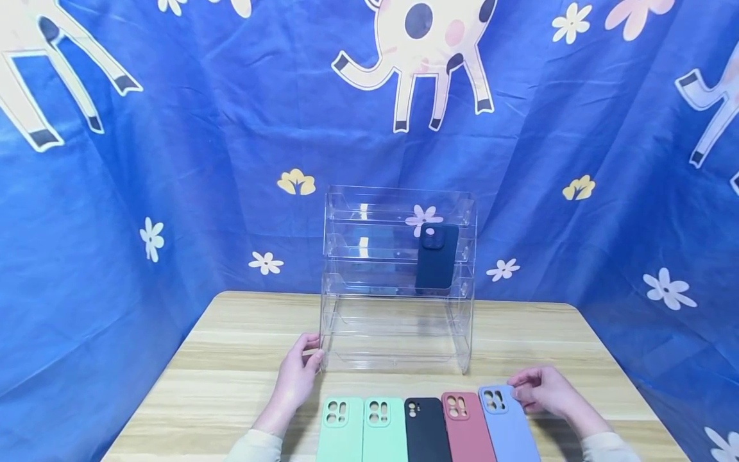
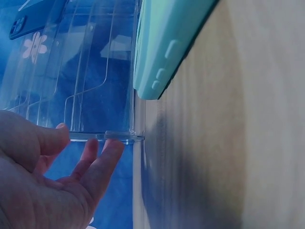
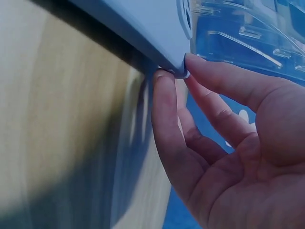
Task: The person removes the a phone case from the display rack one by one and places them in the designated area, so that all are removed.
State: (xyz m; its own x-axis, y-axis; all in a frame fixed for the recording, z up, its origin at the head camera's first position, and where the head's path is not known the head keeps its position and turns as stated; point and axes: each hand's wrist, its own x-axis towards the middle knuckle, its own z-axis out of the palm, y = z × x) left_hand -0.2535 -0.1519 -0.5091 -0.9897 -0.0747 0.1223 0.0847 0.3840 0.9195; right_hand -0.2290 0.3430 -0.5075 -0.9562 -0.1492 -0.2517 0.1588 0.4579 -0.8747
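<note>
In the head view, my left hand (image 1: 297, 372) is at the lower left side of a clear tiered acrylic rack (image 1: 398, 343). Its fingertips touch the rack's side panel (image 2: 86, 136), fairly straight. My right hand (image 1: 545, 391) pinches the top right corner of a light blue phone case (image 1: 510, 423) between thumb and index finger, as the right wrist view confirms. This case ends a row along the near edge, beside a dark red case (image 1: 470, 430), a black case (image 1: 427, 436) and two mint green cases (image 1: 383, 443). A dark phone case (image 1: 437, 263) stands upright in the rack's right part.
The rack stands on a light wood-grain table (image 1: 242, 340). Behind it and at both sides hangs a blue cloth (image 1: 260, 128) with cartoon animals and flowers. The lower ends of the cases run out of the head view.
</note>
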